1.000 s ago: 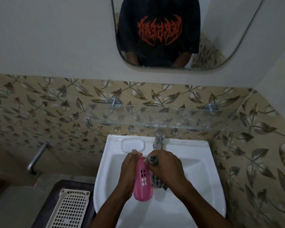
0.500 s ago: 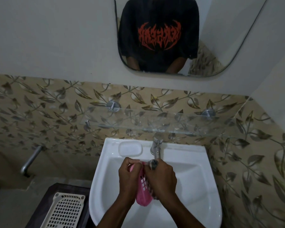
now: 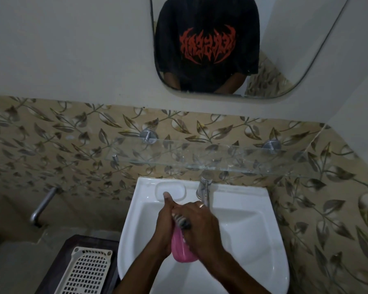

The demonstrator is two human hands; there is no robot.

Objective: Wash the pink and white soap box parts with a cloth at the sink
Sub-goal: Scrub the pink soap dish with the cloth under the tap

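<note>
Cloth (image 3: 182,221) moved up the pink part (image 3: 180,249); our left hand (image 3: 165,225) holds it, right hand (image 3: 202,228) grips cloth; mid-scrub, rinse probably next

Low in the middle of the frame, over the white sink (image 3: 253,240), the left hand (image 3: 165,227) grips the pink soap box part (image 3: 182,250) with its thumb pointing up. The right hand (image 3: 202,229) holds a checked cloth (image 3: 182,222) against the part's upper end. The tap (image 3: 204,187) stands just behind the hands. A white perforated tray (image 3: 87,272) lies at lower left, and a mirror (image 3: 285,49) hangs at the top.
</note>
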